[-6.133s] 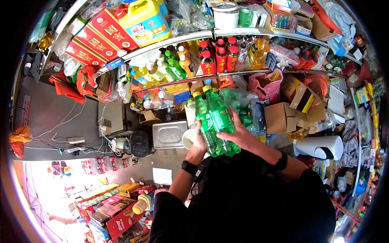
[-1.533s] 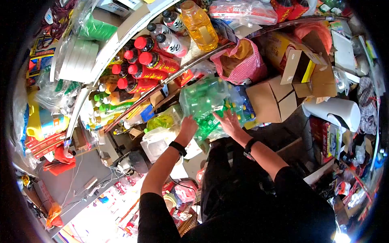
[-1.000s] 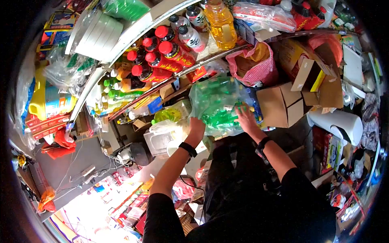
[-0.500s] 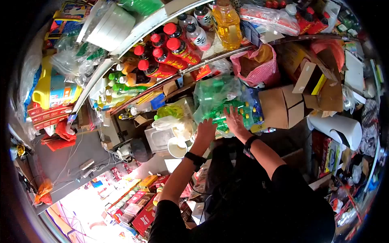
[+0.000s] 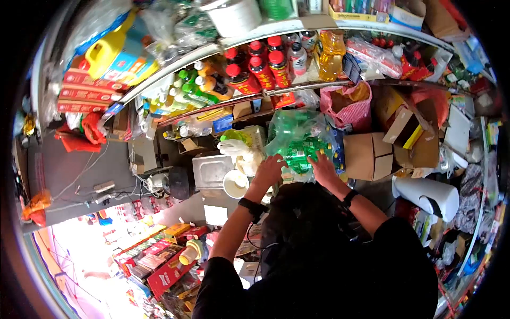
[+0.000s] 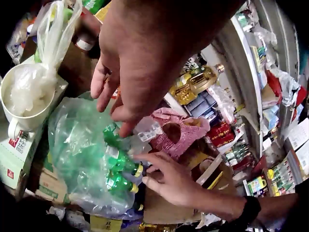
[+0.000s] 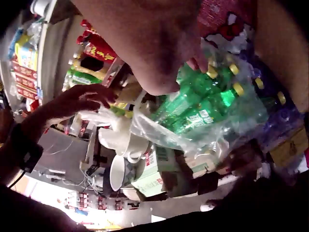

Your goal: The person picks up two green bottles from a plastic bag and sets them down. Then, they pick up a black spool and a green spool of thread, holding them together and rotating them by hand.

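Green soda bottles [image 5: 299, 151] with yellow caps lie in a clear plastic bag [image 5: 281, 126] below the shelves, caps pointing to the right. My left hand [image 5: 272, 169] hovers at the bag's near left side with its fingers loosely bent and holding nothing; the left wrist view shows it above the bag. Over at the cap end, my right hand [image 5: 325, 171] has its fingers spread close to the yellow caps [image 6: 138, 170]. In the right wrist view its fingertips [image 7: 195, 63] are partly hidden behind the hand's own bulk.
A white cup [image 5: 235, 184] and a metal box [image 5: 212, 171] stand left of the bag. An open cardboard box [image 5: 366, 156] and a pink checked bag [image 5: 348, 106] sit to its right. Red-capped bottles [image 5: 260, 74] fill the shelf above.
About six seconds ago both hands held two green bottles up; later frames show green bottles in the bag. Over the last half second the hands have drawn apart and the head view has turned.
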A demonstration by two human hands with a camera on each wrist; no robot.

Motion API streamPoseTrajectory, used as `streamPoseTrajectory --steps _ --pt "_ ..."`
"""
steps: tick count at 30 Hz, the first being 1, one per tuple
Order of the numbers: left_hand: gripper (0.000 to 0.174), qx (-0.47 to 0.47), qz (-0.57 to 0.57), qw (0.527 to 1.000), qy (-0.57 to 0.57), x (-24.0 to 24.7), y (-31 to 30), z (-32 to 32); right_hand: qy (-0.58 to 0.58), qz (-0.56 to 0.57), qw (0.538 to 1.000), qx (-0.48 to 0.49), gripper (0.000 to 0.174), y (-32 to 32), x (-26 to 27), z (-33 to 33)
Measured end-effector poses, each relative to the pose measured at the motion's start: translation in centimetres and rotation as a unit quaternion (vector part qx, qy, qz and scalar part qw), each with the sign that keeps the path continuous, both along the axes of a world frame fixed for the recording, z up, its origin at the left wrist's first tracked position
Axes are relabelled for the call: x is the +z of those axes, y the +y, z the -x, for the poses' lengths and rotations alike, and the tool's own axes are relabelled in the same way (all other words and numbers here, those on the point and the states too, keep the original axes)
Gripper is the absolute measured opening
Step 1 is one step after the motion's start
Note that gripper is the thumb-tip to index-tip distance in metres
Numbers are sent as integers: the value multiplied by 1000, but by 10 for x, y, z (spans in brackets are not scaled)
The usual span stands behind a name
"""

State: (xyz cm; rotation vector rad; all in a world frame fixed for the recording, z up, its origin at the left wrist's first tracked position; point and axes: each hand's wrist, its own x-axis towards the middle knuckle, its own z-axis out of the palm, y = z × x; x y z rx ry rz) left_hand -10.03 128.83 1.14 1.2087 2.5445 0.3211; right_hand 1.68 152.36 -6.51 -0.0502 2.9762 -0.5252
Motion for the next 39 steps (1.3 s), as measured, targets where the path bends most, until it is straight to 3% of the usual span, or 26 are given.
streamPoseTrajectory --steps 3,6,7,10,14,16,17,21,23,29,32,33,34,35,36,37,39 --pt "21 20 -94 995 25 21 -12 8 67 29 996 56 40 -14 26 -6" --pt "19 30 -178 983 38 77 -28 8 -97 68 981 154 34 -28 68 0" --pt "22 47 -161 986 -13 95 -36 7 -214 19 962 169 32 -37 90 8" --pt "21 109 -157 980 -59 150 -68 -8 -235 129 939 215 32 -47 124 32" --pt "19 189 -84 978 -14 125 -158 -27 -102 79 977 171 32 -67 157 53" --pt "21 249 -59 965 -50 107 -213 -47 -87 59 981 161 32 -78 173 59" --pt "24 271 -1 961 -62 94 -242 -58 -94 82 980 156 32 -87 184 60" --pt "30 368 22 916 -156 17 -360 -125 -194 94 966 141 33 -130 216 84" --pt "34 345 7 919 -191 -17 -412 -155 -164 73 973 145 33 -155 229 90" --pt "33 466 -32 852 -235 -49 -487 -223 -172 53 964 195 32 -255 267 106" --pt "33 473 -32 855 -211 -67 -508 -244 -124 64 963 230 31 -302 288 105" --pt "30 395 -53 902 -167 -132 -526 -250 -79 29 957 278 30 -306 278 108" --pt "28 394 -3 916 -76 -149 -526 -265 -114 41 955 272 29 -322 290 108" --pt "25 405 4 911 -75 -111 -523 -267 -94 27 947 307 31 -336 297 108" --pt "25 489 -65 862 -112 -94 -521 -274 -128 26 942 309 32 -346 294 112" --pt "27 526 -54 834 -160 -71 -518 -274 -138 16 938 316 32 -361 298 107" --pt "29 592 -66 783 -180 -57 -516 -291 -141 -4 927 346 32 -383 291 108"
